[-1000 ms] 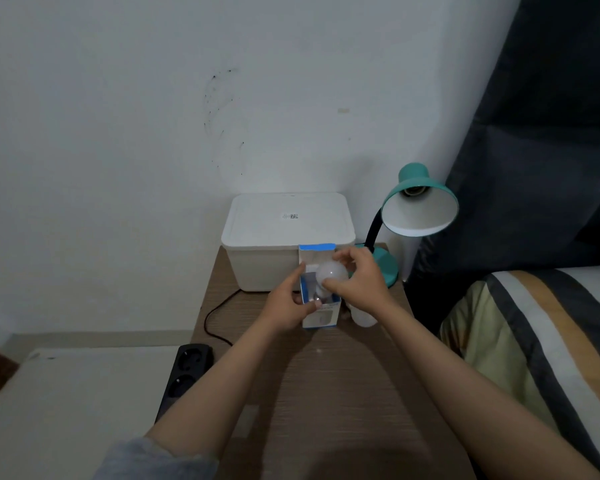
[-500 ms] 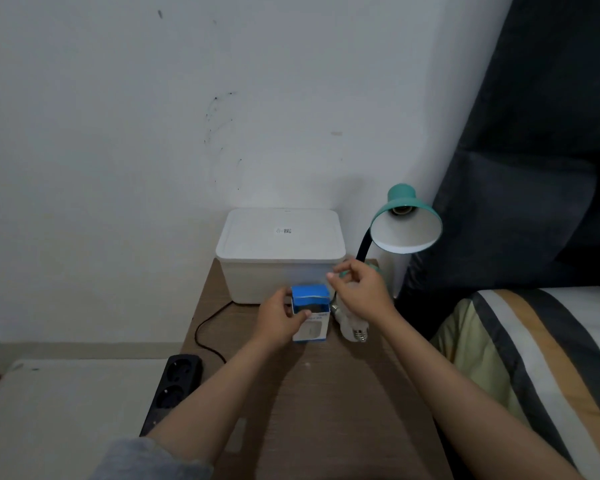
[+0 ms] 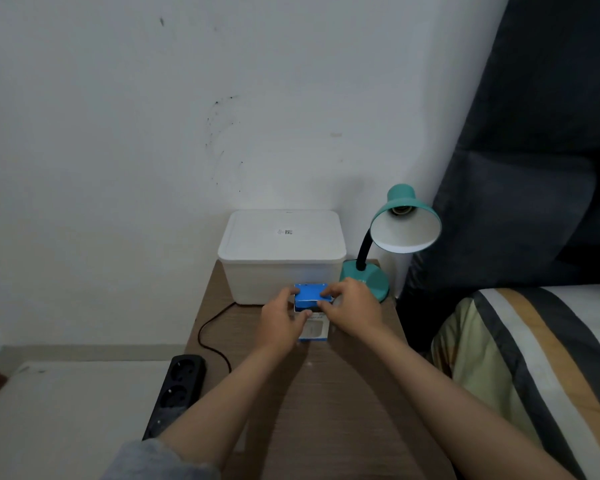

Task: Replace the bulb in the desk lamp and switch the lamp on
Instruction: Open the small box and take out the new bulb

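Note:
A teal desk lamp stands at the table's back right on its round base, and its socket holds no bulb. In front of the white bin stands a blue-and-white bulb box, its blue top flap shut. My left hand grips the box's left side. The fingertips of my right hand press on the flap's right edge. No loose bulb shows; the spot to the right of the box is hidden behind my right hand.
A lidded white plastic bin sits against the wall behind the box. A black cord runs across the wooden table to a black power strip at its left edge. A striped bed borders the right.
One second ago my right hand held a white bulb at the open box. The flap has since been shut, and my right hand has come back onto the box top.

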